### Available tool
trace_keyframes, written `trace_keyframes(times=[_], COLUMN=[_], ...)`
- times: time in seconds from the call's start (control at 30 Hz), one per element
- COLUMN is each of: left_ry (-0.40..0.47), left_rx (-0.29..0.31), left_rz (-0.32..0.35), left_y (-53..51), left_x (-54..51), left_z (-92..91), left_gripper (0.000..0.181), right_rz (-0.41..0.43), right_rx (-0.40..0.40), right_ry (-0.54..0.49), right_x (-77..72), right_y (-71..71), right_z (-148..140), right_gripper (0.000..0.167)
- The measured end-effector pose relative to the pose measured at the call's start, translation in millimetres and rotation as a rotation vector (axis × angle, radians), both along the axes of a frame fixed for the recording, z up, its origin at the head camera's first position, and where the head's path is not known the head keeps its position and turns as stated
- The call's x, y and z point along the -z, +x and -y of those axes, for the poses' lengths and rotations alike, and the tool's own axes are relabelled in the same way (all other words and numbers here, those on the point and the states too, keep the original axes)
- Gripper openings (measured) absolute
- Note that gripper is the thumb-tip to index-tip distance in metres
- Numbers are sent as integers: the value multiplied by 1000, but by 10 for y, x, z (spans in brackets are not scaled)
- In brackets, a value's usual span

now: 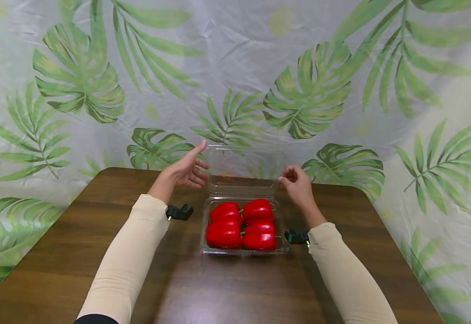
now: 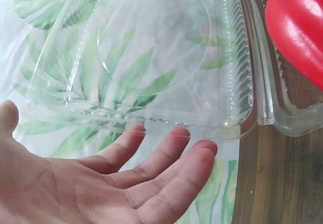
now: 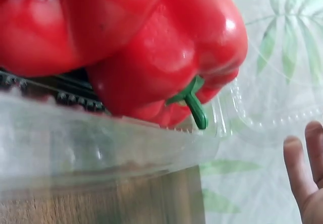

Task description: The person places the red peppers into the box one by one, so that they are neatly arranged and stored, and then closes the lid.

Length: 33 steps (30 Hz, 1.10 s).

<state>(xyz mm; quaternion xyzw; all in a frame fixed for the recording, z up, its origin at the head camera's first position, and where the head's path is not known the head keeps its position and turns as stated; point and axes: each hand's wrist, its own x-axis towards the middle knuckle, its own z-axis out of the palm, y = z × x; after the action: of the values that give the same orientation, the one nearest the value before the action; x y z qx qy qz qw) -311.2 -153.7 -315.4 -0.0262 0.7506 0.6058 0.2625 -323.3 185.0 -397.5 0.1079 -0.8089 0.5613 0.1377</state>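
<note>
A clear plastic clamshell box (image 1: 205,249) sits on the table with several red bell peppers (image 1: 224,235) in its base. Its transparent lid (image 1: 244,168) stands raised at the back. Beside the lid's left edge is my left hand (image 1: 185,173), thumb up and fingers spread; in the left wrist view its fingertips (image 2: 177,133) are at the lid's rim. My right hand (image 1: 298,184) is at the lid's right edge, fingers loosely bent. The right wrist view shows two of its fingertips close to the lid, with no visible pinch; its other fingers are out of frame there.
The brown wooden table (image 1: 203,288) extends around the box on all sides. Behind it hangs a pale cloth (image 1: 235,58) printed with green leaves. Dark wrist devices (image 1: 180,212) are strapped at both sleeve cuffs.
</note>
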Motion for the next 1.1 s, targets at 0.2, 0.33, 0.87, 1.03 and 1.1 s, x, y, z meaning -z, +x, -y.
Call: trace_keyframes(times=[0.2,0.33,0.87,1.03,1.1], left_ry=[2,-22,20,7,6], left_rx=[-19,-30,-19,1,9], left_rz=[-36,-30,-37,-56,-63], left_y=[-28,-35,1,34,51], left_x=[20,27,52,50,47], left_z=[-18,-21,-57,-55,-50], left_gripper=[104,102,96,95,95], right_rz=[-15,-5,382,673,725], right_rx=[24,24,-43,-258,-308], right_ry=[-15,-47,200,239,252], right_x=[17,43,-527,-808,-859], right_y=[8,16,88,33,25], right_z=[37,52,-168,-248,-281], right_gripper=[17,18,86,108,114])
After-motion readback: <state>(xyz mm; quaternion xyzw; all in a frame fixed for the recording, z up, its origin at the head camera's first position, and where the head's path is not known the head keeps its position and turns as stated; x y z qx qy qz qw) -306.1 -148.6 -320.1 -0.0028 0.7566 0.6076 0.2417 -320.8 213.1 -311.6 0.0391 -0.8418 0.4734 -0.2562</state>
